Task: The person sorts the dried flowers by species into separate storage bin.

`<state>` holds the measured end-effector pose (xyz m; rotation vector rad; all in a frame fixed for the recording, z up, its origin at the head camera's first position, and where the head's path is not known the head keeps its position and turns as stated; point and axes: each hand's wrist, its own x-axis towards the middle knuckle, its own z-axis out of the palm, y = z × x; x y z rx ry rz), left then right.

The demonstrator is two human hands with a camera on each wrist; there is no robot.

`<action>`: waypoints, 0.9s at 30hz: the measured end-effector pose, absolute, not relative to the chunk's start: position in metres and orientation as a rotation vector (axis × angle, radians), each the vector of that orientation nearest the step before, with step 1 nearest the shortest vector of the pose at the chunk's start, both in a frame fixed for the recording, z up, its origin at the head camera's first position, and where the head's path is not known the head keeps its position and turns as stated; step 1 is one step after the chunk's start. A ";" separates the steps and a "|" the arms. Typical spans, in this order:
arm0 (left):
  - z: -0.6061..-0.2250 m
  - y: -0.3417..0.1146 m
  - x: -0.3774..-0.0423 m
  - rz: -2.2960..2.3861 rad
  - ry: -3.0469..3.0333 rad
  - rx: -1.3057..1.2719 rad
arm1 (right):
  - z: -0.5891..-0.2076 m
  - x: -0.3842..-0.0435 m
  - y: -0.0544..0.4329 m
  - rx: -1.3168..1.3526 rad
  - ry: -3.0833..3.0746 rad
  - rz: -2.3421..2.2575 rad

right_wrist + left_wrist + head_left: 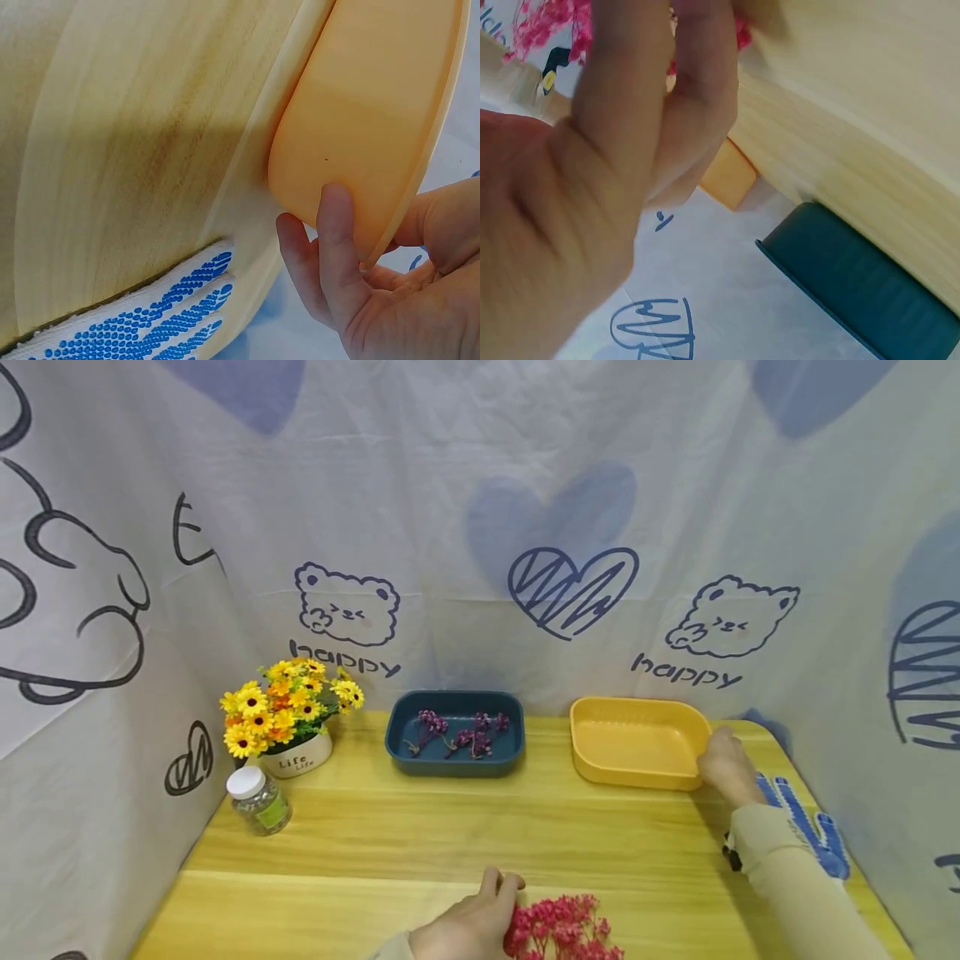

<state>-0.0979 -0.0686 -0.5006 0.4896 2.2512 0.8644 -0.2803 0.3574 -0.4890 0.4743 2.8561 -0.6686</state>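
Observation:
Low at the front, my left hand [476, 918] has its fingers curled at a bunch of small pink flowers [562, 927]; the pink heads show behind the fingers in the left wrist view, the stems mostly hidden. My right hand [727, 768] grips the right end of a yellow tray [637, 779], fingers on its outer wall and thumb over the rim in the right wrist view. Nothing lies in that tray. A dark teal tray [455, 767] to its left holds several purple flower sprigs [472, 742].
A white glove with blue dots [150, 322] lies on the table [420, 827] by the right arm. At the left stand a pot of yellow flowers [288, 710] and a white-lidded jar [260, 802]. Printed cloth [450, 552] walls the back and sides.

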 end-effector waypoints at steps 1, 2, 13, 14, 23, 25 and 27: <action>-0.501 -0.068 -0.097 0.862 2.259 0.505 | -0.489 -0.280 0.357 0.479 2.855 -0.674; -0.502 -0.068 -0.096 0.867 2.265 0.516 | -0.489 -0.280 0.357 0.484 2.855 -0.678; -0.506 -0.070 -0.094 1.085 2.266 0.623 | -0.490 -0.280 0.357 0.501 2.847 -0.701; -0.505 -0.071 -0.094 1.106 2.255 0.619 | -0.490 -0.281 0.357 0.502 2.847 -0.704; -0.503 -0.078 -0.101 1.067 2.294 0.551 | -0.491 -0.280 0.358 0.477 2.849 -0.717; -0.505 -0.078 -0.102 1.045 2.302 0.509 | -0.490 -0.280 0.358 0.477 2.847 -0.727; -0.506 -0.077 -0.101 1.023 2.307 0.447 | -0.490 -0.280 0.358 0.476 2.846 -0.735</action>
